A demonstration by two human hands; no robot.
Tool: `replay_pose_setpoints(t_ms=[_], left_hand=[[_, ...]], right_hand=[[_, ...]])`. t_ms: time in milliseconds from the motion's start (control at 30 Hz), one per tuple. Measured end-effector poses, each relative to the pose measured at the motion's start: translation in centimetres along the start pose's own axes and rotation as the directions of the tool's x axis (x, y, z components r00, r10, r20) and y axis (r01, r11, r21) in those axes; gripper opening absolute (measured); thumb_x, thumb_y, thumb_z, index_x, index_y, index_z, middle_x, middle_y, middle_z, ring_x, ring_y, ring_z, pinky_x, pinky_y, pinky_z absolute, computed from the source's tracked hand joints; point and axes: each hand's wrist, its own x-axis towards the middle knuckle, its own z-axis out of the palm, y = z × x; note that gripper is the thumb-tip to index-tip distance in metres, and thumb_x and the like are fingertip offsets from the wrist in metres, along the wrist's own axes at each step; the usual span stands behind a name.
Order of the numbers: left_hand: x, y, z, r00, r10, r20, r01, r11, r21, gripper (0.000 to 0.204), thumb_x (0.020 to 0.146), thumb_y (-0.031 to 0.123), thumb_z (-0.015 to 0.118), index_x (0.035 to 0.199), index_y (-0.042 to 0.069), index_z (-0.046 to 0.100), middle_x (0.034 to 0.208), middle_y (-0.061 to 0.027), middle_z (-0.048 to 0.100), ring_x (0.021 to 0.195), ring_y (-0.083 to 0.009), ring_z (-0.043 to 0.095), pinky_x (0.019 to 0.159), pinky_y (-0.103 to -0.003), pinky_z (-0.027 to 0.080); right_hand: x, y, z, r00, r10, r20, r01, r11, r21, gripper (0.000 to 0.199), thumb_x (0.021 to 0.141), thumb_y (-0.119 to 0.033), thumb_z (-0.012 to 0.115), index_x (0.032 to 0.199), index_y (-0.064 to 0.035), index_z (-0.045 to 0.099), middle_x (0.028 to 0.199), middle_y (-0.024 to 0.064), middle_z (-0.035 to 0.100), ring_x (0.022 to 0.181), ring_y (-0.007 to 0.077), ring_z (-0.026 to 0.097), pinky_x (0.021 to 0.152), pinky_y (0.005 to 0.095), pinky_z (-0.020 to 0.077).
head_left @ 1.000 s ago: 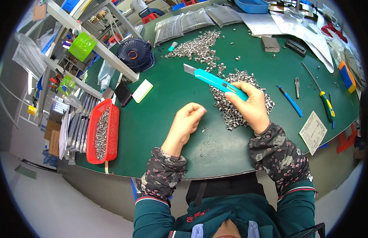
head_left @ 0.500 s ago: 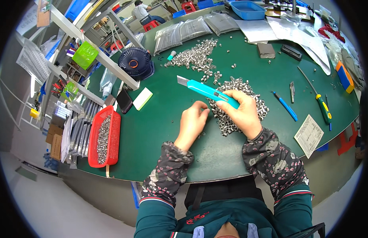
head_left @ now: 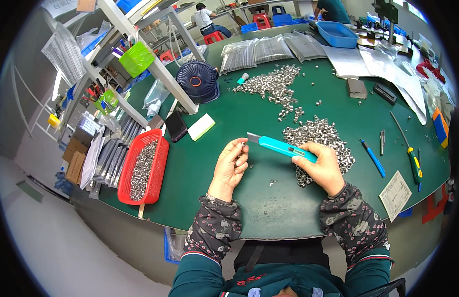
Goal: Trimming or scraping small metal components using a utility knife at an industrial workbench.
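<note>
My right hand (head_left: 324, 168) grips a turquoise utility knife (head_left: 285, 147) with its blade tip pointing left. My left hand (head_left: 231, 166) pinches a small metal ring at its fingertips, right at the blade tip. A pile of small silver metal rings (head_left: 318, 137) lies on the green table (head_left: 269, 203) just behind my right hand. A few loose rings lie on the table between my hands.
A second heap of rings (head_left: 276, 84) lies farther back. A red basket (head_left: 143, 166) with rings sits at the left edge. A black fan (head_left: 197, 81), a phone (head_left: 176, 126), a blue pen (head_left: 373, 157), a screwdriver (head_left: 410, 153), a paper slip (head_left: 395, 195) and a blue bin (head_left: 338, 33) are around.
My left hand has risen from the table and brought a ring up to the knife's blade tip. The knife has lowered and levelled in my right hand.
</note>
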Motion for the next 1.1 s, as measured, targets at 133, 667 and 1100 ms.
replay_pose_setpoints(t_ms=[133,667,1100], left_hand=[[0.2,0.2,-0.2,1.0,-0.006,0.005,0.006,1.0,0.014,0.016,0.086,0.01,0.047,0.098,0.001,0.052,0.075,-0.0028,0.049,0.047,-0.0035,0.035,0.033,-0.014,0.023],[0.1,-0.2,0.1,0.997,0.077,0.008,-0.077,0.984,0.158,0.012,0.085,0.012,0.051,0.092,0.003,0.053,0.07,-0.0013,0.049,0.046,-0.0026,0.035,0.034,-0.014,0.023],[0.1,-0.1,0.2,1.0,0.022,-0.009,-0.021,0.996,0.087,0.015,0.088,0.017,0.048,0.089,0.003,0.053,0.072,-0.0026,0.049,0.047,-0.0034,0.035,0.034,-0.014,0.023]], right_hand=[[-0.1,0.2,0.2,0.995,0.07,0.073,-0.071,0.997,0.021,0.028,0.068,-0.027,0.067,0.083,-0.0036,0.063,0.066,0.0104,0.06,0.059,0.0196,0.059,0.056,0.0292,0.0448],[-0.2,0.2,0.4,0.995,0.052,0.085,-0.049,0.998,-0.036,0.028,0.067,-0.028,0.066,0.082,-0.0036,0.063,0.067,0.0101,0.059,0.059,0.0229,0.058,0.054,0.0317,0.0442],[-0.4,0.0,0.7,0.96,-0.248,-0.127,0.23,0.963,-0.143,0.023,0.066,-0.021,0.068,0.081,-0.004,0.061,0.069,0.0099,0.057,0.059,0.0253,0.057,0.052,0.032,0.044]])
